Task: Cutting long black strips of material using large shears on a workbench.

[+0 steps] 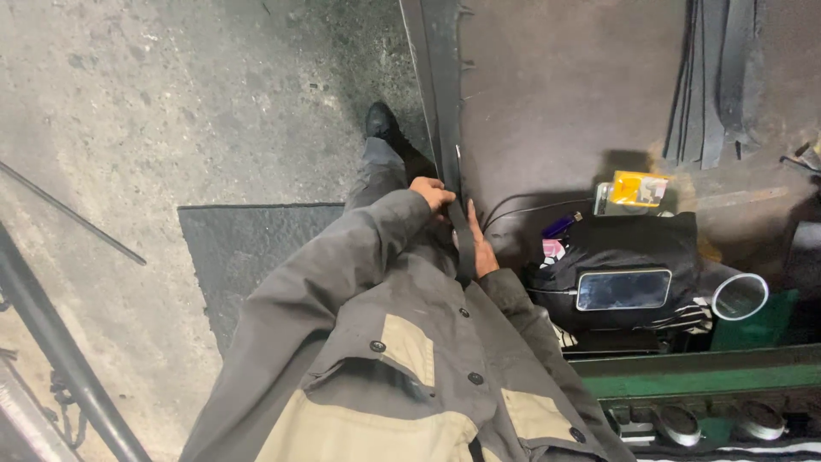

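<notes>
1. Head view: both hands are on a long black rubber strip [457, 231] at the edge of the brown worktop [556, 103].
2. Left hand [432, 195] pinches it up top; right hand [481, 250] sits beside it lower down, grip unclear.
3. Looks mid-job, strip only partly handled, lower end hidden behind the jacket.
4. Phone [623, 289] lies on a black bag [624, 248] nearby.

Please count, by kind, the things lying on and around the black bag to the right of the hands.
Black bag: 1
Smartphone: 1
Blue lighter: 1
Yellow packet: 1
Round mirror: 1
Total: 5
</notes>
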